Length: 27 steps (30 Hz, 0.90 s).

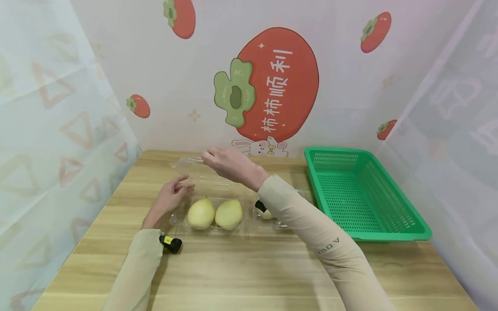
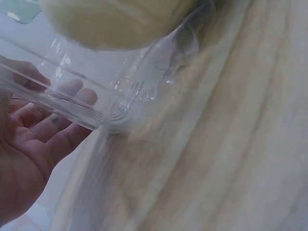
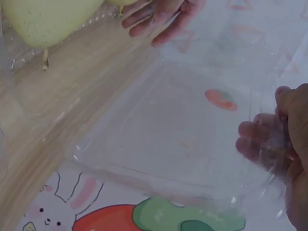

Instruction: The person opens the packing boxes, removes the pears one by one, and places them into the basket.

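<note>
Two pale yellow pears [image 1: 201, 214] sit side by side in a clear plastic clamshell box [image 1: 177, 219], in the head view. Above its far side, my right hand [image 1: 229, 164] pinches the edge of the raised clear lid [image 3: 154, 120]; the right wrist view shows fingers through the plastic. My left hand [image 1: 171, 196] is at the left end of the box, fingers loosely bent. In the left wrist view, those fingers [image 2: 57, 130] show beside and through the clear wall. A pale fruit [image 1: 266, 214] in another clear section is mostly hidden by my right forearm.
A green plastic basket [image 1: 389, 236] with slotted walls stands at the right of the wooden table [image 1: 233, 276]. Printed cloth walls [image 1: 338, 86] close off the back and both sides. A small black camera [image 1: 171, 244] is strapped at my left wrist.
</note>
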{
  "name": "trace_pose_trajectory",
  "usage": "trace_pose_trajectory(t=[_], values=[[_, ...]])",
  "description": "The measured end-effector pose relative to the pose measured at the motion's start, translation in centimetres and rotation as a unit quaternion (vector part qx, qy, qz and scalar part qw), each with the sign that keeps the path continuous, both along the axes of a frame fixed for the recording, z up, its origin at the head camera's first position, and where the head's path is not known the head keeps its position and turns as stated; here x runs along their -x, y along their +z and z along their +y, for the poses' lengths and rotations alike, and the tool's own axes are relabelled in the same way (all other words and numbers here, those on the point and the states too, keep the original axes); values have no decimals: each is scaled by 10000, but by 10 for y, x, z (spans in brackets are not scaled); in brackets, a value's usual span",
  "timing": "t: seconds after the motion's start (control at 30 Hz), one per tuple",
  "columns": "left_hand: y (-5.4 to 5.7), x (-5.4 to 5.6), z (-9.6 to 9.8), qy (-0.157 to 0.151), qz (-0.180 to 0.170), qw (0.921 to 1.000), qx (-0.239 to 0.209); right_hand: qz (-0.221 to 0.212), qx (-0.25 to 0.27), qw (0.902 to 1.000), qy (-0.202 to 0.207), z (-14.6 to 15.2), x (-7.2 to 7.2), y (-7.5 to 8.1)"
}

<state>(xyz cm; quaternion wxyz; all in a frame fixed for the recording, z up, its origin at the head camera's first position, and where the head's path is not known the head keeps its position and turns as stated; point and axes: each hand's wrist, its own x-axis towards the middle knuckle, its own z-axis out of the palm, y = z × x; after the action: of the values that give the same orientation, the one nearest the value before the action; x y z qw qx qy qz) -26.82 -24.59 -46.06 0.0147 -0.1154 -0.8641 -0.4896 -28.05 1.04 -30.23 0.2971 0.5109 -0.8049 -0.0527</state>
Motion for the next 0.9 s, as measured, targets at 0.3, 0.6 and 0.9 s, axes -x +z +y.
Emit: trace_pose_trajectory(t=[0.3,0.6,0.9], values=[[-2,1,-1,69,-99,9999,-90,-220,-5,9979,-612,4,14,1],[1,-2,-1,164,-150,9997,62,-1006,149,9894,-1036,17,24,8],[-1,-2,0,257,-233,9992,189,-1049,330,9863,-1230,27,24,10]])
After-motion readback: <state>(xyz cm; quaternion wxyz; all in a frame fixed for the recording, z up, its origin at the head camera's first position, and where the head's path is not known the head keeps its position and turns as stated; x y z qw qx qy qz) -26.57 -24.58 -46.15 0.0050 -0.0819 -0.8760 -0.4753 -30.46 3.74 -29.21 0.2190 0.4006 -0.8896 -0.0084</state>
